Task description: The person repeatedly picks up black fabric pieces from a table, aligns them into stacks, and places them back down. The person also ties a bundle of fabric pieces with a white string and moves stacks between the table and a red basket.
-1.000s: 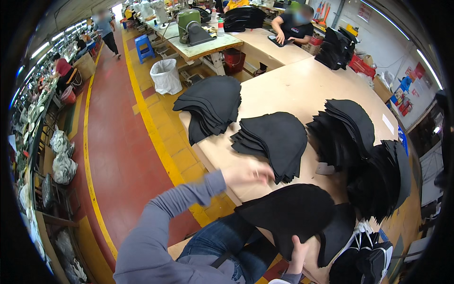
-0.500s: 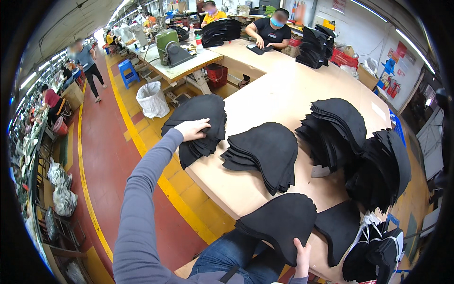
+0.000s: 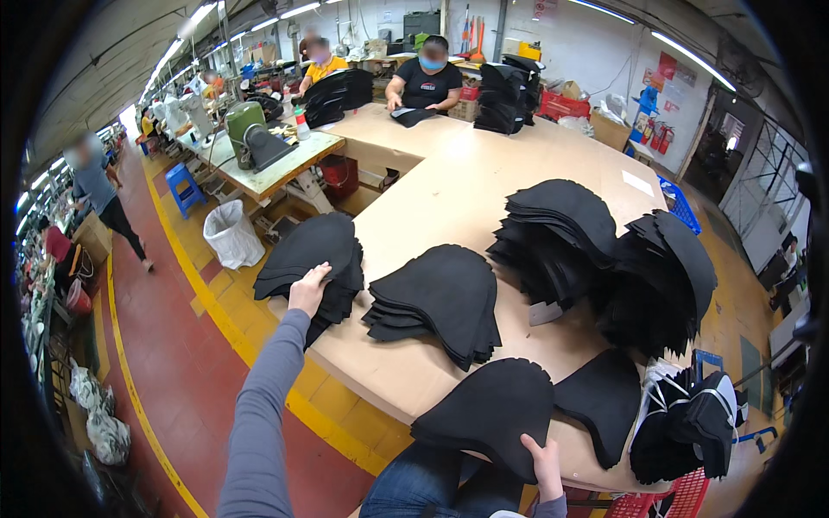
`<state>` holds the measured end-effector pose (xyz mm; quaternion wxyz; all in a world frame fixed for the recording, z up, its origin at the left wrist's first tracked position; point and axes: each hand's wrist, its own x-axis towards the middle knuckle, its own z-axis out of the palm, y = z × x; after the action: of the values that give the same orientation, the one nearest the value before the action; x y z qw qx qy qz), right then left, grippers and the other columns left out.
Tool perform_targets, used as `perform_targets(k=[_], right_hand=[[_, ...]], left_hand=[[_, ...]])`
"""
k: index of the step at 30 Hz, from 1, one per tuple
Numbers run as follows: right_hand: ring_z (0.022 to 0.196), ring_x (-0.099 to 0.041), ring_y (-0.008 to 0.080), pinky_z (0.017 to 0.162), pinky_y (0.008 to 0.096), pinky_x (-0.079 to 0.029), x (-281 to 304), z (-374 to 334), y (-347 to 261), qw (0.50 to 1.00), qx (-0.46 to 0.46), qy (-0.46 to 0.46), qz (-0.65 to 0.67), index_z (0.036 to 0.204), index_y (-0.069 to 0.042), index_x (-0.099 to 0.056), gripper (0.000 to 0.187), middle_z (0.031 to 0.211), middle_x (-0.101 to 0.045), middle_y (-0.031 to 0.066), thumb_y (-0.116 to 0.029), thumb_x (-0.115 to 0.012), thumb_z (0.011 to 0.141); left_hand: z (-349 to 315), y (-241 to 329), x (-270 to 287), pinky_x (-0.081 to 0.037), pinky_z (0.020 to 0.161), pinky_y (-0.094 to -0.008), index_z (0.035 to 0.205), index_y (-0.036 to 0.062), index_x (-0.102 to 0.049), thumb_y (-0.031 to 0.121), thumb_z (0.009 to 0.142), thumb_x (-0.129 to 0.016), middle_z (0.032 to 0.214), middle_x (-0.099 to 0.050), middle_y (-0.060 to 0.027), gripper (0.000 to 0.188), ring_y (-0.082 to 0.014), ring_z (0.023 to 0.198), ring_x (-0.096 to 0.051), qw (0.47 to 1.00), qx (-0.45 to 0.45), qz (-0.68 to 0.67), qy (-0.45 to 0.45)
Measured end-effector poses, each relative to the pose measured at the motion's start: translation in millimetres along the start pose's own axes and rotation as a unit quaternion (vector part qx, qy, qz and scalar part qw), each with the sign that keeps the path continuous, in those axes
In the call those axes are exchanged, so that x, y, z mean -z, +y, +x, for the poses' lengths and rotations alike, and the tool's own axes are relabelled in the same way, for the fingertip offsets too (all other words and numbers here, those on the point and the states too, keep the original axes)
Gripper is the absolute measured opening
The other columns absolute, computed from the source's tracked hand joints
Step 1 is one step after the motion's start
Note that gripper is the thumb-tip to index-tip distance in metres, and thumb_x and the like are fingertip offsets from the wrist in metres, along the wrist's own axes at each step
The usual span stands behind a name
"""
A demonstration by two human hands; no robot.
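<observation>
Left hand (image 3: 308, 291) flat, fingers spread on far-left stack of black fabric pieces (image 3: 313, 259) at tabletop (image 3: 449, 186) edge, left of centre; right hand (image 3: 544, 459) pinches near stack (image 3: 488, 414), lower centre

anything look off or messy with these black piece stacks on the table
Mostly tidy. The far-left stack under the left hand overhangs the table corner, and the near stack by the right hand juts past the front edge.

Black fabric stack (image 3: 313, 259) — table's left edge (image 3: 345, 341)

Red signs (image 3: 669, 66) on far wall
</observation>
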<state>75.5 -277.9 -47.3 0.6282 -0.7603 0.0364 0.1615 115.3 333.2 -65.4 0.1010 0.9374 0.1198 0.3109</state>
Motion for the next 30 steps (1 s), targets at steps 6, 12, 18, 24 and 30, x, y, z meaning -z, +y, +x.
perform_targets(k=[6,12,18,24,30], right_hand=[[0.096,-0.067,0.0194,0.084,0.0301,-0.053,6,1,4,0.999,-0.014,-0.003,-0.037,0.117,0.008,-0.065,0.046,0.108,-0.071,0.0154,-0.03,-0.07,0.091],[0.112,-0.061,0.0185,0.097,0.0318,-0.047,36,10,9,0.952,-0.201,-0.134,0.19,0.136,-0.002,-0.054,0.086,0.127,-0.064,0.0099,-0.075,-0.032,0.095],[0.121,-0.057,0.019,0.102,0.0332,-0.045,53,14,50,0.915,-0.217,-0.207,0.27,0.145,-0.007,-0.046,0.097,0.136,-0.059,0.0084,-0.082,-0.022,0.09],[0.107,-0.065,0.0263,0.092,0.0335,-0.05,29,-9,23,0.984,-0.117,-0.071,0.114,0.131,0.0,-0.06,0.067,0.12,-0.068,0.0108,-0.058,-0.048,0.097],[0.1,-0.068,0.0265,0.088,0.0347,-0.051,13,-5,-18,0.995,0.006,-0.086,-0.058,0.121,0.009,-0.061,0.052,0.108,-0.071,0.0202,-0.037,-0.063,0.095]], left_hand=[[12,39,53,-0.049,0.091,-0.0336,0.115,-0.0055,-0.065,0.014,0.091,-0.07,0.113,-0.068,-0.0256,0.032,-0.0315,0.103,-0.068,0.914,0.118,-0.203,0.331],[-33,253,111,-0.049,0.086,-0.0381,0.107,-0.0046,-0.066,0.008,0.091,-0.061,0.106,-0.07,-0.0173,0.021,-0.0232,0.092,-0.066,0.848,-0.071,-0.355,0.386],[-201,416,33,-0.048,0.095,-0.0328,0.126,0.0088,-0.063,0.019,0.085,-0.07,0.128,-0.064,-0.0091,0.042,-0.0218,0.118,-0.061,0.881,-0.204,-0.377,-0.201],[-190,402,56,-0.046,0.1,-0.0453,0.105,0.0072,-0.071,0.026,0.089,-0.069,0.11,-0.068,-0.0093,0.024,-0.0244,0.109,-0.063,0.782,-0.246,-0.472,-0.324],[-121,336,61,-0.052,0.08,-0.0306,0.095,0.0003,-0.069,0.01,0.09,-0.068,0.084,-0.07,-0.0086,0.011,-0.0191,0.078,-0.067,0.893,0.076,-0.372,-0.241]])
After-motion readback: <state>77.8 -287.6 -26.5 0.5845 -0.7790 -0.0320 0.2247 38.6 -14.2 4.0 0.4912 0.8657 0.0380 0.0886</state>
